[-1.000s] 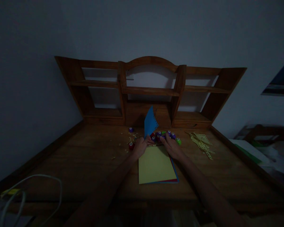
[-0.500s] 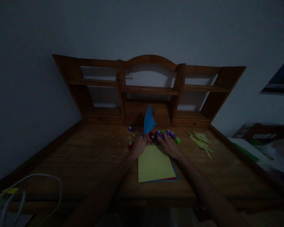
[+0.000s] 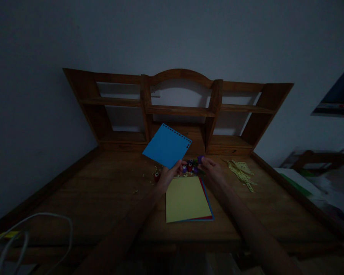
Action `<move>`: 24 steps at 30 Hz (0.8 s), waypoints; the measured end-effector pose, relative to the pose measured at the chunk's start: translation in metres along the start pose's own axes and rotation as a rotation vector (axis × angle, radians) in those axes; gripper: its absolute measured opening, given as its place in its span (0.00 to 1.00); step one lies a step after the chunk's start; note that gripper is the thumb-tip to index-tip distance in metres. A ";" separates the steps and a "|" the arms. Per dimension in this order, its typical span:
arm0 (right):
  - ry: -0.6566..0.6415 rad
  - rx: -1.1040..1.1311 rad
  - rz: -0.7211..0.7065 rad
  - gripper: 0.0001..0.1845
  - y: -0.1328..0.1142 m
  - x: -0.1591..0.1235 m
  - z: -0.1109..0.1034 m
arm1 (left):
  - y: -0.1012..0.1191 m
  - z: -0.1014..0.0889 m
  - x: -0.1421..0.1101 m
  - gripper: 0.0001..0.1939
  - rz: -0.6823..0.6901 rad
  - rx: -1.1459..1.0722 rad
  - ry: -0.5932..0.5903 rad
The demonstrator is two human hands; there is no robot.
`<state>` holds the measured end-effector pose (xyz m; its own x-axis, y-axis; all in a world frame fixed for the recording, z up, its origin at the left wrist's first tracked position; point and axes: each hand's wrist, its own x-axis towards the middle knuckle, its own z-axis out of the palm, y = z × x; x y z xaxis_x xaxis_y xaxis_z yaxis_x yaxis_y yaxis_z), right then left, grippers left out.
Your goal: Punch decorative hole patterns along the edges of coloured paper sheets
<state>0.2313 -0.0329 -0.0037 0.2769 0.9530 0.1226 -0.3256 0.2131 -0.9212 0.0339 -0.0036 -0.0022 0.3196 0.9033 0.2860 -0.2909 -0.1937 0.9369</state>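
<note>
My left hand (image 3: 171, 173) pinches the lower corner of a blue sheet of paper (image 3: 166, 147), tilted up above the desk. Small holes run along the sheet's top right edge, and a few more sit by its right corner. Between the fingers of my right hand (image 3: 213, 170) is a small purple paper punch (image 3: 200, 159), raised just right of the blue sheet and apart from it. Several more punches, including a red punch (image 3: 190, 167), cluster between my hands. Another red punch (image 3: 156, 176) stands left of my left hand. A yellow sheet (image 3: 187, 198) tops a stack of coloured paper in front of me.
Punched yellow strips (image 3: 242, 173) lie to the right on the wooden desk (image 3: 103, 191). Tiny paper bits are scattered near the punches. A wooden shelf unit (image 3: 180, 110) stands at the back. A white cable (image 3: 54, 214) loops over the front left corner.
The blue sheet has turned from nearly edge-on to face me and swung left. My right hand has lifted a purple punch out of the cluster and moved slightly right.
</note>
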 end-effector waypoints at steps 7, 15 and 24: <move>-0.131 -0.066 -0.059 0.21 -0.004 -0.014 0.014 | 0.003 0.003 -0.003 0.22 -0.015 0.051 -0.023; -0.143 -0.125 -0.066 0.23 -0.003 -0.009 0.009 | -0.008 0.000 -0.001 0.21 0.005 0.128 -0.122; -0.193 -0.132 -0.042 0.22 -0.008 -0.015 0.014 | -0.012 -0.002 -0.002 0.21 0.099 0.291 -0.065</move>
<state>0.2174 -0.0456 0.0065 0.1058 0.9702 0.2181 -0.1927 0.2352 -0.9527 0.0350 -0.0021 -0.0148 0.3621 0.8500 0.3825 -0.0562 -0.3897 0.9192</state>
